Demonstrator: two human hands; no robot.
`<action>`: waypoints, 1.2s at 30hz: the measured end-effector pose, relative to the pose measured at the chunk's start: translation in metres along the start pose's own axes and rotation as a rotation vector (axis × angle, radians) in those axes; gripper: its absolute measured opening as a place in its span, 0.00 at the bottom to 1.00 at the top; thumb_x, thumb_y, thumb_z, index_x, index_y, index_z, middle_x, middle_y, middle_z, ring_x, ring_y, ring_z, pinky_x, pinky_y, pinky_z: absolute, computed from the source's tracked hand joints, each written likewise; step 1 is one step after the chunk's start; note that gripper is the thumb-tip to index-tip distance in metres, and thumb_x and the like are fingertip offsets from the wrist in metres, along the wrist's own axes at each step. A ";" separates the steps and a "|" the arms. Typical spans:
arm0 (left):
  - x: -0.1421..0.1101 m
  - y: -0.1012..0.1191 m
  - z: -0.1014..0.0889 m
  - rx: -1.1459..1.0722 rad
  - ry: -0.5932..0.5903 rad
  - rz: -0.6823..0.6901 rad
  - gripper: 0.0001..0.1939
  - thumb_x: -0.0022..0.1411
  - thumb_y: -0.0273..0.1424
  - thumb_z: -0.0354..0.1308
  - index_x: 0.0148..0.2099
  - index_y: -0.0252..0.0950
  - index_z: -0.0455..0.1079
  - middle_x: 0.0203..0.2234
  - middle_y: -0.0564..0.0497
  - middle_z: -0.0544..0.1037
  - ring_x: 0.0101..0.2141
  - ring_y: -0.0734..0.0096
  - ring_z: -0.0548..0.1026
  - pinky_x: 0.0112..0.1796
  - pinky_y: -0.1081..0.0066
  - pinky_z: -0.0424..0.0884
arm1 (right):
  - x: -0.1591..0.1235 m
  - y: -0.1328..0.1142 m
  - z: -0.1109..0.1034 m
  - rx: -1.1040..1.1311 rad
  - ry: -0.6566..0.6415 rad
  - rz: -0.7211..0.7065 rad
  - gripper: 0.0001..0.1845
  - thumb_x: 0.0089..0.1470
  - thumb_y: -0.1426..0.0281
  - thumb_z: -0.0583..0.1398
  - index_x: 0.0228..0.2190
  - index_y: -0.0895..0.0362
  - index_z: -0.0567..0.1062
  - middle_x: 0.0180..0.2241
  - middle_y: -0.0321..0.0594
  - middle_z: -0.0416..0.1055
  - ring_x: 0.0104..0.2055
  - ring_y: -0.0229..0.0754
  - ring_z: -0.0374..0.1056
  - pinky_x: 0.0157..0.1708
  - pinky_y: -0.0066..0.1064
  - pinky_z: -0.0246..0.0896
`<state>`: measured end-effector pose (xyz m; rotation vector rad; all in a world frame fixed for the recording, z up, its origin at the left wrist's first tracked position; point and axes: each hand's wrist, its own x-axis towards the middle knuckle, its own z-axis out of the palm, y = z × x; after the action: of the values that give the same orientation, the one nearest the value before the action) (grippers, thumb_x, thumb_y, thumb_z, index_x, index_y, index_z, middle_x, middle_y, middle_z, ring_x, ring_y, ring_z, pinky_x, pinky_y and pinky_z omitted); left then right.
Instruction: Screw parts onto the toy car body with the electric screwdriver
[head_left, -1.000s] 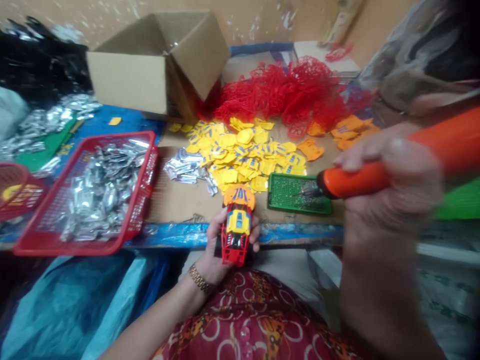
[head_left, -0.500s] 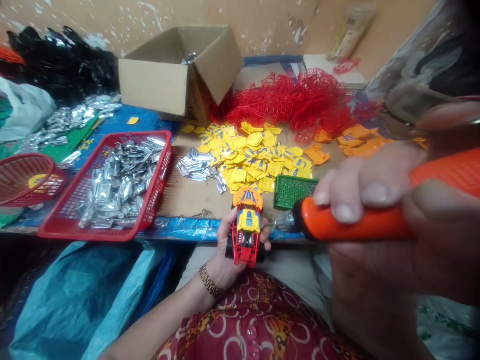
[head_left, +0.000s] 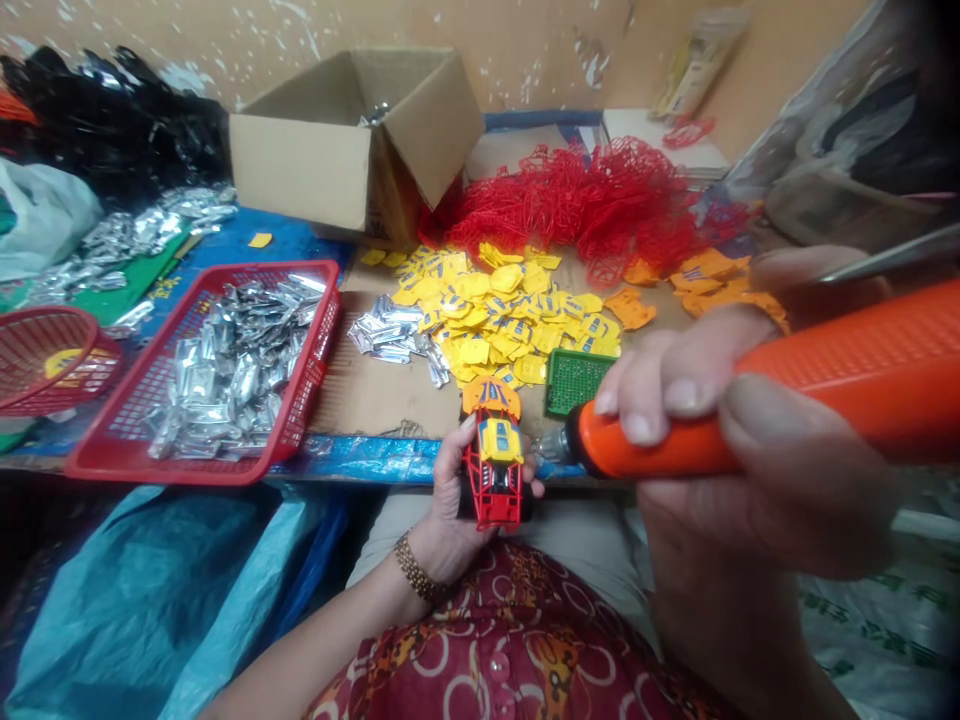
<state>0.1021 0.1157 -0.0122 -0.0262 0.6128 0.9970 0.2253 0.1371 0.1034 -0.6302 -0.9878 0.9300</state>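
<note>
My left hand is shut on a toy buggy body, a red open frame with a yellow top and an orange nose. My right hand grips a thick orange electric screwdriver lying across it. The metal bit sits close beside the buggy's right side, and I cannot tell whether it touches. A small green tray of screws lies just beyond the bit, partly hidden by the screwdriver.
Loose yellow parts, red plastic frames and orange parts lie across the table. At left stands a red basket of silver packets. Behind it is an open cardboard box. A blue plastic sheet hangs below the table edge.
My right hand has swung the screwdriver left and lower, bringing its bit from over the green tray to beside the buggy. The buggy stays in my left hand.
</note>
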 end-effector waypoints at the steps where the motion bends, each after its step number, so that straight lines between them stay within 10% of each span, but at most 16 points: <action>1: 0.000 0.000 -0.001 0.003 -0.004 0.003 0.21 0.51 0.43 0.63 0.38 0.29 0.73 0.23 0.49 0.75 0.22 0.69 0.73 0.23 0.69 0.74 | 0.000 0.001 -0.001 0.006 -0.004 -0.009 0.12 0.41 0.79 0.56 0.24 0.50 0.70 0.16 0.25 0.62 0.15 0.31 0.59 0.19 0.29 0.63; 36: 0.003 -0.002 -0.013 0.067 0.071 0.015 0.20 0.57 0.45 0.58 0.40 0.31 0.73 0.25 0.44 0.79 0.24 0.61 0.78 0.22 0.69 0.74 | -0.012 0.017 -0.018 0.031 -0.075 0.016 0.17 0.45 0.79 0.63 0.35 0.50 0.67 0.19 0.24 0.63 0.15 0.34 0.59 0.18 0.33 0.61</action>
<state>0.0990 0.1133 -0.0247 0.0022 0.7119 0.9922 0.2328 0.1341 0.0771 -0.5816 -1.0341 0.9873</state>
